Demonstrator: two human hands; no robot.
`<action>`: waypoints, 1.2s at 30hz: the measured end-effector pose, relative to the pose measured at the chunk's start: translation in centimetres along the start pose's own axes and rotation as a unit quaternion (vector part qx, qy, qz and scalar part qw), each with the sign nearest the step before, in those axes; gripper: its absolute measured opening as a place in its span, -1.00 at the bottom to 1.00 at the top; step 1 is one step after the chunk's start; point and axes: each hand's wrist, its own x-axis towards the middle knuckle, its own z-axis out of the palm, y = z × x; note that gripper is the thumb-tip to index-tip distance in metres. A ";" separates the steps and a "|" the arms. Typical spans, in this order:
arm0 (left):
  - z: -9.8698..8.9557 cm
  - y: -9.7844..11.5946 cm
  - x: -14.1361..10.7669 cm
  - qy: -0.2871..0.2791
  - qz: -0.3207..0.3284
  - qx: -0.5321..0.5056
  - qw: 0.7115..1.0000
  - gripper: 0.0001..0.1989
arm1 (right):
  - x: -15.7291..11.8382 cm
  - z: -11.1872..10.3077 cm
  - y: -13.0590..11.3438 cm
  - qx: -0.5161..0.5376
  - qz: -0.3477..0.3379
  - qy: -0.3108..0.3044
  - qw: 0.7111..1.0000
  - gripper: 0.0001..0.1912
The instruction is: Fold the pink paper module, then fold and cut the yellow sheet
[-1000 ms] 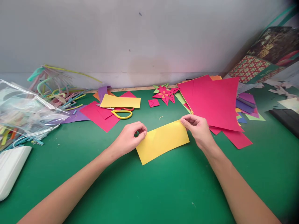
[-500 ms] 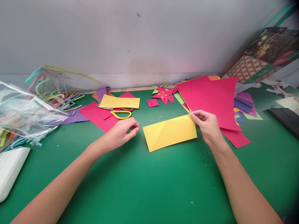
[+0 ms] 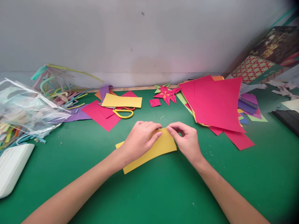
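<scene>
A folded sheet of yellow paper (image 3: 149, 155) lies at a slant on the green table in front of me. Across its upper middle rests my left hand (image 3: 141, 140), thumb and fingers closed at the paper's far edge. My right hand (image 3: 185, 138) pinches the sheet's far right corner between thumb and fingertips. The left hand covers part of the sheet's left half. Beyond the hands are a small folded red paper square (image 3: 154, 102) and a red paper star (image 3: 166, 94) with green points behind it.
Yellow-handled scissors (image 3: 123, 114) lie partly under a yellow strip (image 3: 122, 101), on red paper (image 3: 108, 123). A clear plastic bag (image 3: 25, 102) with colourful pipe cleaners and a white object (image 3: 16, 169) are at left. Large red sheets (image 3: 215, 104) are stacked at right, before a wall (image 3: 116, 37).
The yellow paper has moved left and towards me, off the red stack's edge. My left hand has come onto it, and my right hand has moved left with its corner.
</scene>
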 end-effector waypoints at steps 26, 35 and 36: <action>-3.3 -4.8 -0.3 0.043 -0.116 0.100 0.987 -0.71 | 3.7 -6.5 4.4 0.026 0.037 0.087 0.995 -0.80; -1.5 -2.2 0.4 -0.182 -0.078 -0.195 0.961 -0.75 | 4.0 -0.9 -0.3 0.094 -0.029 -0.021 0.995 -0.77; -1.9 -2.7 0.2 -0.235 -0.062 -0.218 0.945 -0.72 | 4.8 -0.5 -0.8 0.090 -0.046 -0.054 0.993 -0.76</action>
